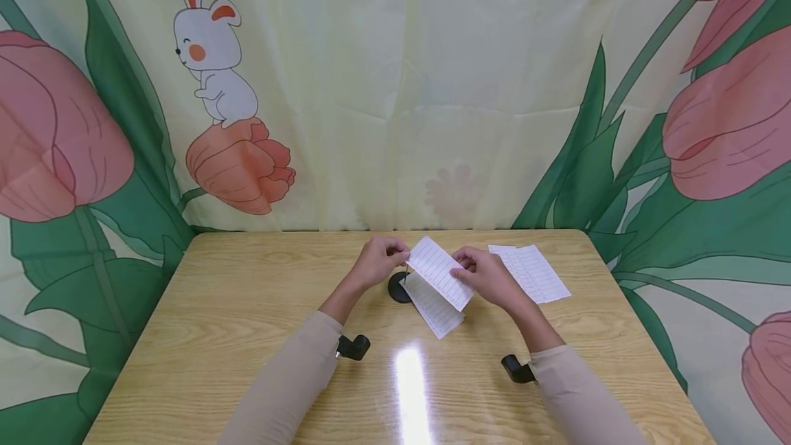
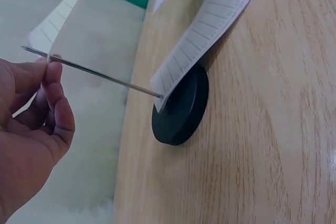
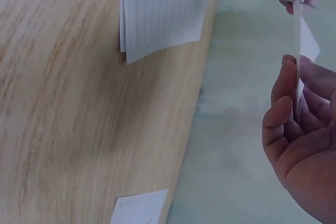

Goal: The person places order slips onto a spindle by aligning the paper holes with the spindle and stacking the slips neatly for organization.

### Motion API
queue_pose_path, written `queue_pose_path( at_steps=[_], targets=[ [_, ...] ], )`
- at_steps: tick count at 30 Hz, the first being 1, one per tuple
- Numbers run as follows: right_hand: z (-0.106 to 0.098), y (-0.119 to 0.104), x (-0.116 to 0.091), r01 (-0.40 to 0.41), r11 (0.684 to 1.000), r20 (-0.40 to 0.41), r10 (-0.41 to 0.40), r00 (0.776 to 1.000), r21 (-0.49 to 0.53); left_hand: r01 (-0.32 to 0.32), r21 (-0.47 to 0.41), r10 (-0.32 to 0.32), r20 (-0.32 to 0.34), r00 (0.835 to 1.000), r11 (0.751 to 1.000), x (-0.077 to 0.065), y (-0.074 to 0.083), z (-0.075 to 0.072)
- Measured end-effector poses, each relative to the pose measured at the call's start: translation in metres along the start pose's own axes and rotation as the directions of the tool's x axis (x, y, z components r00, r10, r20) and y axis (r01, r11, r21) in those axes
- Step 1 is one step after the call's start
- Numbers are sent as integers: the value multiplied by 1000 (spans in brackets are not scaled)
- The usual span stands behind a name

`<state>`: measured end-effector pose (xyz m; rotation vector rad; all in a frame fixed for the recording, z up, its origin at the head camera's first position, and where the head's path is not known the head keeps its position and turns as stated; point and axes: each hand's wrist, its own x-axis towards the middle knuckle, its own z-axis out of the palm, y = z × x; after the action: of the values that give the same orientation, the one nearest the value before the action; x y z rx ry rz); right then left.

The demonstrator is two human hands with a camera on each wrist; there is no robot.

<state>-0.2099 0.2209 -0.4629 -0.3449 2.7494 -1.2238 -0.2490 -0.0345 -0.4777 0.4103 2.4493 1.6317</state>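
Note:
A bill spike with a round black base and a thin metal rod stands on the table. Lined paper slips are threaded on the rod, low against the base. Higher up, another lined slip is held by both hands. My left hand pinches its corner beside the rod, whose pointed tip shows past the paper in the left wrist view. My right hand pinches the slip's opposite side between thumb and fingers.
More lined slips lie overlapping on the wooden table, to the right of my right hand. A printed curtain hangs behind the table's back edge. Black wrist-camera mounts stick out from both sleeves.

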Motion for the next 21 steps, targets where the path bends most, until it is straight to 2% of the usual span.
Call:
queue_pose_path(
  at_steps=[6,14,21],
  targets=[
    [6,1,-1,-5,999,-1,4,1000,-43,14,17,-14,4,1000,1000,1,-4,2],
    [17,8,-1,-17,998,14,18,1000,-64,37,44,-36,-26,999,998,3,-12,4],
    [29,14,0,-21,994,17,23,1000,-106,83,55,-81,-45,996,995,3,-23,7]
  ],
)
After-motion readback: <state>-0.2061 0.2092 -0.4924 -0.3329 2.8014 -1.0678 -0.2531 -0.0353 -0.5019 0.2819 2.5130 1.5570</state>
